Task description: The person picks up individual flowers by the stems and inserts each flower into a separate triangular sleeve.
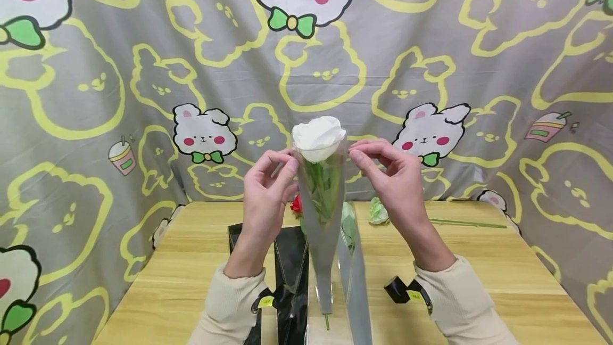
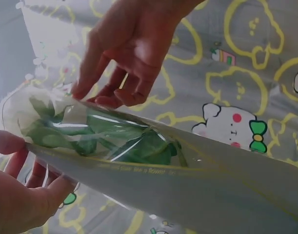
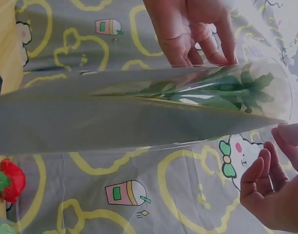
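A white rose (image 1: pixel 320 134) stands upright inside a grey, clear-fronted flower sleeve (image 1: pixel 318 249), raised in front of me. Its bloom shows at the wide top, and the stem's end (image 1: pixel 327 321) pokes out of the narrow bottom. My left hand (image 1: pixel 265 190) pinches the sleeve's left upper edge between thumb and fingers. On the opposite side, my right hand (image 1: pixel 395 174) pinches the right upper edge. Green leaves (image 2: pixel 134 141) show through the clear film in the left wrist view. The right wrist view has the right fingertips (image 3: pixel 281 130) at the sleeve's top corner.
Black sleeves (image 1: pixel 291 260) lie on the wooden table (image 1: pixel 163 281) behind the rose, beside another grey sleeve (image 1: pixel 356 286) holding a pale flower. Farther back are a red flower (image 1: pixel 296 204), a pale green bloom (image 1: pixel 378 211) and a long stem (image 1: pixel 471 223). A patterned curtain (image 1: pixel 330 89) hangs behind.
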Motion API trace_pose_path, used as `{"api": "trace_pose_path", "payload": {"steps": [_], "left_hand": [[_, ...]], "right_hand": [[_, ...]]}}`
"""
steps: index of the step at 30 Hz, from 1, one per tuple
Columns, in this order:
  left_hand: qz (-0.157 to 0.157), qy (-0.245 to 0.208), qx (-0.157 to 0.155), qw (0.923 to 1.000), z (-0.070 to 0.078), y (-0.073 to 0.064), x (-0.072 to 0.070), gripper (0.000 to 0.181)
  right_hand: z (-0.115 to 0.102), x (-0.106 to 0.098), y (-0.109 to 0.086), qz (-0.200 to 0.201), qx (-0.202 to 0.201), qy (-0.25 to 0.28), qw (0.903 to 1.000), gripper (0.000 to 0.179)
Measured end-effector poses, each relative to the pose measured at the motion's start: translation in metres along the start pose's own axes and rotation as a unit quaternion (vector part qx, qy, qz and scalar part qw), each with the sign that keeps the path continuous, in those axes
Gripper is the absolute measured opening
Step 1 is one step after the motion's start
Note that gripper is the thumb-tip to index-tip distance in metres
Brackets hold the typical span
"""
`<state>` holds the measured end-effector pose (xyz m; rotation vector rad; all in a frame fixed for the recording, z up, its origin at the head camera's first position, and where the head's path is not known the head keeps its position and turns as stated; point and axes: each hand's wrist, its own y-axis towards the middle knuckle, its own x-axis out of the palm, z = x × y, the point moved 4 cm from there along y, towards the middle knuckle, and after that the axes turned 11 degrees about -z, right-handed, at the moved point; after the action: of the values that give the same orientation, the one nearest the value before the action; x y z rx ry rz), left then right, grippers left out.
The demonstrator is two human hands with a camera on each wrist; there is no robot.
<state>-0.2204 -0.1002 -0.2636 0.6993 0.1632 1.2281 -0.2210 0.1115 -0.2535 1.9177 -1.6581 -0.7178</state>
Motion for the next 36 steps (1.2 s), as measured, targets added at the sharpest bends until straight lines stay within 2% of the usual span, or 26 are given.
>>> {"api": "trace_pose_path", "payload": {"steps": [5,9,14,19,26,30,36], "left_hand": [[-0.019,0.035,-0.011,0.9991,0.0,-0.001,0.0,0.008],[-0.006,0.043,-0.005,0.999,0.001,-0.001,-0.002,0.013],[-0.001,0.055,-0.002,0.9985,0.004,0.002,0.0,0.019],[0.011,0.055,0.001,0.9984,0.011,0.005,-0.001,0.019],[-0.022,0.053,-0.002,0.9984,0.014,0.007,0.0,0.005],[-0.003,0.056,0.014,0.9983,0.016,0.007,-0.003,0.002],[0.02,0.054,0.022,0.9981,0.021,0.008,-0.006,0.019]], "right_hand": [[0.0,0.002,0.003,-0.021,0.01,0.001,0.9997,0.01],[-0.001,0.0,0.002,0.003,0.013,0.014,0.9998,0.009],[-0.004,0.006,0.003,-0.012,0.015,0.015,0.9997,0.009],[-0.009,0.001,0.008,0.007,0.01,0.02,0.9997,0.007],[-0.011,0.005,0.008,-0.047,0.032,-0.008,0.9984,0.012],[-0.011,0.007,0.006,-0.049,0.029,-0.01,0.9983,0.01],[-0.013,0.008,0.008,-0.052,0.02,-0.013,0.9983,0.009]]}}
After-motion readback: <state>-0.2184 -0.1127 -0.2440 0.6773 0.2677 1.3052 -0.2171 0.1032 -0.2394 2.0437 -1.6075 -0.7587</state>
